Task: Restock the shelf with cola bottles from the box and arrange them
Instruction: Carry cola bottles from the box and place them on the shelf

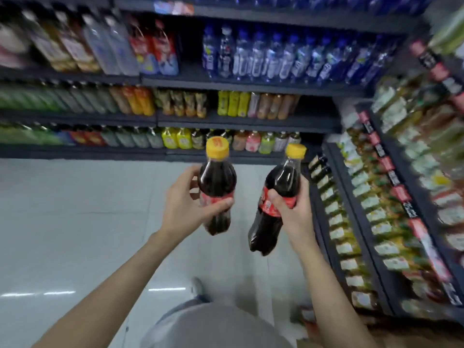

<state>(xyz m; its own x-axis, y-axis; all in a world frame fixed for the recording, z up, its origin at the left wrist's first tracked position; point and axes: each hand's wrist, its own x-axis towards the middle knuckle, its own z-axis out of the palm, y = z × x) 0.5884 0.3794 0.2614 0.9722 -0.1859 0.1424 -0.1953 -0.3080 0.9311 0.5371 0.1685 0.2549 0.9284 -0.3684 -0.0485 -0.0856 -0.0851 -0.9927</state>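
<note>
The carry step is in hand: the left hand (184,202) grips one cola bottle (217,187) and the right hand (292,209) another (275,202), both held upright above the floor (75,209), so next comes finding the cola row, though blur hides which shelf (226,121) that is.

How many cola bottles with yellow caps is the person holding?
2. One cola bottle is in the left hand, the other cola bottle in the right hand. More may sit on the blurred shelves.
</note>
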